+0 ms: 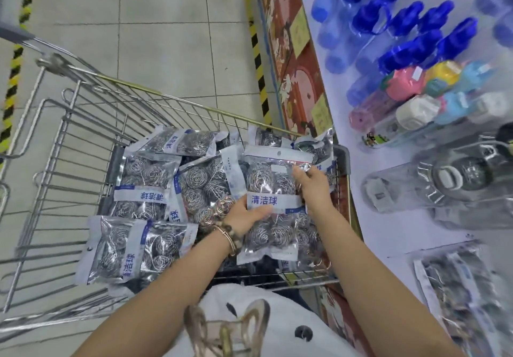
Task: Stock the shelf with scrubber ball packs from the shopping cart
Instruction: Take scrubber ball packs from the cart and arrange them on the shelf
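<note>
Tiled shop floor (166, 37), wire shopping cart (83, 123) parked just beside white shelf (388, 231) on rt. Top scrubber pack (266, 179) gripped both sides, low over cart: left hand (244, 215) thumb across label band, other fingers hidden under; right hand (313, 187) fingers curled on rt edge. Other packs (144, 179) loose, overlapping below. One shelved pack (455, 281) lying flat already. Risks, prob.: slick foil slipping from grip mid-lift; neighbour pack dragged out w/ it; swing clipping crowded blue bottles (410, 43), toppling them.

scrubber pack (266, 182), "清洁球" on white band, same txt on other packs (144, 179)
</note>
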{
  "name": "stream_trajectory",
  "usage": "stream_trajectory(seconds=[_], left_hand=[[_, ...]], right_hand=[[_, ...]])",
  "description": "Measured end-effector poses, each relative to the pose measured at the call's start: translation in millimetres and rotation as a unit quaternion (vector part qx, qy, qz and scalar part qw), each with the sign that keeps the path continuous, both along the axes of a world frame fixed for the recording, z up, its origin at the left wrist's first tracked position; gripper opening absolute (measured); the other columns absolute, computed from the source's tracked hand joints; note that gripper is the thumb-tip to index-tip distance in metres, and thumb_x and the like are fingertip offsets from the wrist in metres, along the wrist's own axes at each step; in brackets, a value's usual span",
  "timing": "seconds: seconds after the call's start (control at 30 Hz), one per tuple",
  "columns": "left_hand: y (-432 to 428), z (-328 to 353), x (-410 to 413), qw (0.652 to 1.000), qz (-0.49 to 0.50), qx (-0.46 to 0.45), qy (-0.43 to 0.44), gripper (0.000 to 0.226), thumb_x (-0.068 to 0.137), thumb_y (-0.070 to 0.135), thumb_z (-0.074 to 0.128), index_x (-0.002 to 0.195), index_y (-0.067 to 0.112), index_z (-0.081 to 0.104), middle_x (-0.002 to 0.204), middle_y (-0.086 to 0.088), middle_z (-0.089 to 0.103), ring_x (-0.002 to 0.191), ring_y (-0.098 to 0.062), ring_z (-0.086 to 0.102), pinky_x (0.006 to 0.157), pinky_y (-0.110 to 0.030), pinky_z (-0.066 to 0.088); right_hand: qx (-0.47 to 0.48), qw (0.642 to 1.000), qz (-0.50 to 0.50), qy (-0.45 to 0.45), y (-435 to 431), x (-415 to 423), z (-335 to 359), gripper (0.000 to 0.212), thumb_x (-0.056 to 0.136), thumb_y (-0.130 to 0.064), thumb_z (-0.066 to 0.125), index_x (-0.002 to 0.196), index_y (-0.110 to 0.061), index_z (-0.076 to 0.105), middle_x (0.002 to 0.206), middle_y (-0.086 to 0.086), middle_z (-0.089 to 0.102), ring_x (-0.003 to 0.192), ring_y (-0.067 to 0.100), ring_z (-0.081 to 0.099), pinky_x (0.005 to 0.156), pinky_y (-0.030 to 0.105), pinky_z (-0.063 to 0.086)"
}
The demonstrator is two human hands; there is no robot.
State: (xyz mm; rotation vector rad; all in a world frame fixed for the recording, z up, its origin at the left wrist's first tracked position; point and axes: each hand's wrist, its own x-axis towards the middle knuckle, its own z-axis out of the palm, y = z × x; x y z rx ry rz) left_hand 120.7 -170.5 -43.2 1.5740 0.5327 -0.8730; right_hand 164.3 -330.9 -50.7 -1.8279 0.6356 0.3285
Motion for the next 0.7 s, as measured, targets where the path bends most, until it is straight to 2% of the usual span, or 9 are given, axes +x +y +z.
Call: stream_trajectory(seconds=[0.1,0.2,0.3,0.4,0.47,0.57,0.63,0.67,0.7], left_hand=[[-16.9,4.5,6.1,0.999,-0.019,0.032,-0.010,0.056,0.079,0.029,0.068,0.125,0.011,0.043,0.100,0.007,0.056,0.089,-0.007,0.050,0.076,-0.019,0.044],[-23.8,3.1,9.0,0.999,-0.002,0.041,-0.006,0.062,0.079,0.030,0.068,0.130,0.008,0.040,0.103,0.006,0.054,0.091,-0.010,0.047,0.082,-0.024,0.042],[-25.5,-2.9,12.9,0.999,0.027,0.047,0.007,0.059,0.077,0.029,0.070,0.126,0.010,0.044,0.114,0.003,0.055,0.093,-0.013,0.052,0.080,-0.026,0.044],[-24.5,-12.9,14.8,0.996,0.065,0.050,0.024,0.040,0.073,0.027,0.073,0.106,0.015,0.055,0.115,-0.009,0.062,0.096,-0.020,0.059,0.080,-0.029,0.050],[-24.2,-15.5,16.6,0.994,0.090,0.053,0.044,0.052,0.068,0.030,0.075,0.112,0.011,0.054,0.112,-0.009,0.063,0.099,-0.023,0.060,0.087,-0.038,0.051],[-21.4,-15.8,18.8,0.991,0.108,0.069,0.049,0.068,0.058,0.041,0.078,0.113,0.010,0.054,0.111,-0.007,0.063,0.098,-0.021,0.060,0.088,-0.038,0.049],[-19.3,-18.8,20.2,0.989,0.119,0.073,0.051,0.102,0.041,0.056,0.077,0.126,0.006,0.048,0.118,-0.008,0.060,0.105,-0.023,0.058,0.092,-0.041,0.048],[-18.3,-18.7,20.7,0.988,0.125,0.074,0.050,0.106,0.040,0.056,0.077,0.128,0.005,0.047,0.120,-0.009,0.059,0.107,-0.025,0.057,0.092,-0.042,0.048],[-17.4,-18.2,21.1,0.987,0.130,0.080,0.050,0.096,0.047,0.050,0.078,0.127,0.004,0.048,0.118,-0.009,0.060,0.106,-0.025,0.058,0.090,-0.041,0.049]], right_hand=[[0.025,0.997,-0.067,0.023,-5.4,-1.4,-10.8,0.028,0.093,-0.032,0.056,0.092,-0.004,0.057,0.089,0.008,0.060,0.087,0.026,0.057,0.083,0.036,0.045],[0.087,0.987,-0.132,0.031,-27.2,5.3,-22.7,0.023,0.095,-0.033,0.052,0.085,-0.014,0.057,0.077,0.000,0.059,0.073,0.018,0.054,0.070,0.029,0.045],[0.072,0.983,-0.169,0.032,-55.5,18.2,-39.3,0.028,0.092,-0.027,0.059,0.107,-0.004,0.059,0.083,0.004,0.068,0.071,0.022,0.057,0.063,0.026,0.048],[-0.047,0.991,-0.119,0.040,-78.3,36.7,-50.5,0.040,0.089,-0.018,0.064,0.123,-0.003,0.050,0.103,0.003,0.059,0.088,0.016,0.055,0.072,0.023,0.041],[-0.071,0.995,-0.050,0.046,-91.3,50.3,-66.0,0.050,0.083,-0.017,0.070,0.126,-0.004,0.048,0.113,0.007,0.059,0.103,0.024,0.059,0.078,0.027,0.044],[-0.076,0.992,0.034,0.099,-99.0,60.0,-83.9,0.081,0.078,-0.025,0.076,0.142,-0.008,0.031,0.140,0.013,0.043,0.125,0.031,0.046,0.098,0.039,0.041],[-0.100,0.987,0.057,0.108,-100.3,61.6,-92.6,0.091,0.073,-0.030,0.081,0.144,-0.011,0.028,0.143,0.013,0.039,0.127,0.031,0.042,0.102,0.040,0.037],[-0.132,0.982,0.066,0.114,-100.3,61.6,-93.9,0.094,0.069,-0.035,0.082,0.143,-0.010,0.030,0.140,0.013,0.042,0.126,0.031,0.043,0.102,0.041,0.038],[-0.166,0.976,0.078,0.119,-101.7,61.8,-98.8,0.095,0.066,-0.041,0.083,0.141,-0.009,0.033,0.136,0.015,0.046,0.124,0.032,0.045,0.100,0.041,0.040]])
